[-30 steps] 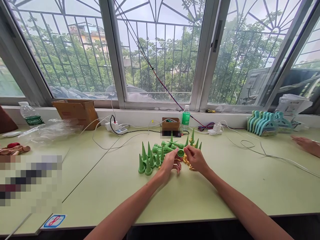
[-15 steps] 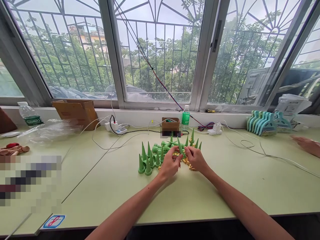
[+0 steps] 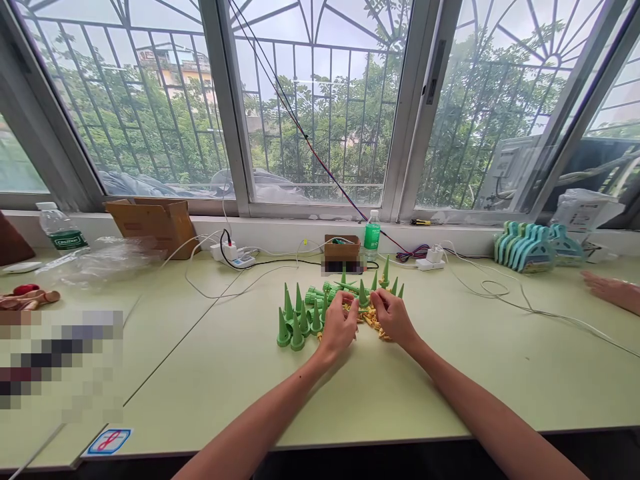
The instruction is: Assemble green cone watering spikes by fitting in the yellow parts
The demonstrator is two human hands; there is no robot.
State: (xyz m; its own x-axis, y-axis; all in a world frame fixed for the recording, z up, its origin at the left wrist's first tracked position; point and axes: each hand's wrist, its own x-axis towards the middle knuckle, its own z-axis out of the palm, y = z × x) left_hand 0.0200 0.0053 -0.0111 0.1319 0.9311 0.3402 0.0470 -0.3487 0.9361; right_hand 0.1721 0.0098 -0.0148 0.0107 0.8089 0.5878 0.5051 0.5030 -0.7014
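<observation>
My left hand (image 3: pixel 341 325) is closed, its thumb and fingertips at the base of a green plastic spike (image 3: pixel 363 293). The spike stands point up between my two hands. Close by on the right, my right hand (image 3: pixel 395 316) has its thumb and fingers pinched together; anything in them is too small or hidden to make out. Left of my hands, several green spikes (image 3: pixel 297 333) stand upright on their round bases. Behind the hands lie more green spikes (image 3: pixel 315 293) on their sides. Small yellow plastic pieces (image 3: pixel 371 319) are heaped between and behind my hands, partly covered by them.
A small cardboard box (image 3: pixel 342 248) and a green-labelled bottle (image 3: pixel 372 235) stand at the back. White cables (image 3: pixel 500 287) run over the table to the right. Teal plastic pieces (image 3: pixel 530 247) stand in a row near another person's hand (image 3: pixel 613 290). A larger carton (image 3: pixel 153 227) is back left.
The green spike between my hands has gone from tilted to upright, a little lower and to the right. My left fingers have drawn closer together; my right hand has hardly moved.
</observation>
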